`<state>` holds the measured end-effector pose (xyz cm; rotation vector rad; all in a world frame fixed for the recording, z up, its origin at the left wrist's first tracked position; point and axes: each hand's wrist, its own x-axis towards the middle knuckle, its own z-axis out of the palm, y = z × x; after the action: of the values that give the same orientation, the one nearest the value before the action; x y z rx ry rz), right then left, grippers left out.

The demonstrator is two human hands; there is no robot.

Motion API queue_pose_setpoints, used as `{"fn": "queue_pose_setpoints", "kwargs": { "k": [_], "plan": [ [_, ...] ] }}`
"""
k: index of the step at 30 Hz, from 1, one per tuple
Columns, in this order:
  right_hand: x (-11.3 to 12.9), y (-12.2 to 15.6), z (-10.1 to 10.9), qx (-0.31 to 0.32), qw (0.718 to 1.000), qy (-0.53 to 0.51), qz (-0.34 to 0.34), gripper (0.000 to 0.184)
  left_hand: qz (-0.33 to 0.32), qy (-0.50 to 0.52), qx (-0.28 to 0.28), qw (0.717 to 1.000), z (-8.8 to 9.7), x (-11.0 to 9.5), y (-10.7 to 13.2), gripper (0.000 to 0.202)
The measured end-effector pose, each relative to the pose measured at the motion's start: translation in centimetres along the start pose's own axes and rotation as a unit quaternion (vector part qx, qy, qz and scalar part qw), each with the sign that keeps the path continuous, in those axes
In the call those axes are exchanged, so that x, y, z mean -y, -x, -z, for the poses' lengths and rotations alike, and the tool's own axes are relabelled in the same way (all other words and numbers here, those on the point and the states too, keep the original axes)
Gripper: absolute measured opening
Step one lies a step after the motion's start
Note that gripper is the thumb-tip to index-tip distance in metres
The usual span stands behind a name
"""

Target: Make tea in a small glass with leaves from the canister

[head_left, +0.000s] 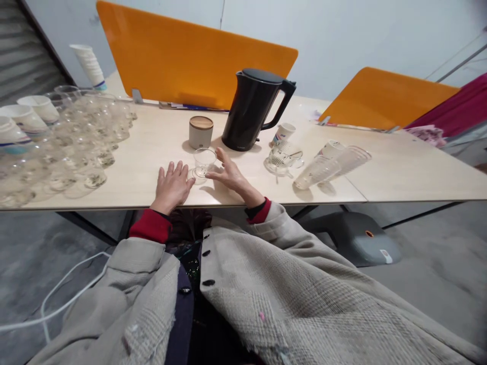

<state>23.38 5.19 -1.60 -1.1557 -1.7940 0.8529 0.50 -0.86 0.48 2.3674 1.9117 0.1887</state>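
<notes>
A small clear glass cup [204, 161] stands on the pale wooden table [152, 152] between my two hands. My left hand [173, 185] lies flat on the table just left of the cup, fingers spread and holding nothing. My right hand [228, 172] rests to the cup's right, its fingers stretched out with the thumb and fingertips touching or nearly touching the cup's side. Behind the cup stand a grey canister with a wooden lid [201, 132] and a black electric kettle [253, 109].
Many clear glass cups [76, 152] and paper cups [26, 119] fill the table's left side. A paper cup [283, 133], a glass strainer pot [282, 159] and lying stacks of plastic cups [327, 167] sit right. Orange dividers [190, 56] stand behind. A white cable [57, 294] lies on the floor.
</notes>
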Motion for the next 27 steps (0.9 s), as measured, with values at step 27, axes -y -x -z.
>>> {"fn": "queue_pose_setpoints", "kwargs": {
  "k": [27],
  "plan": [
    [1.7, 1.6, -0.3, -0.081, 0.994, 0.023, 0.064, 0.102, -0.013, 0.013, -0.033, 0.999, -0.4, 0.3, 0.2, 0.067]
  ]
}}
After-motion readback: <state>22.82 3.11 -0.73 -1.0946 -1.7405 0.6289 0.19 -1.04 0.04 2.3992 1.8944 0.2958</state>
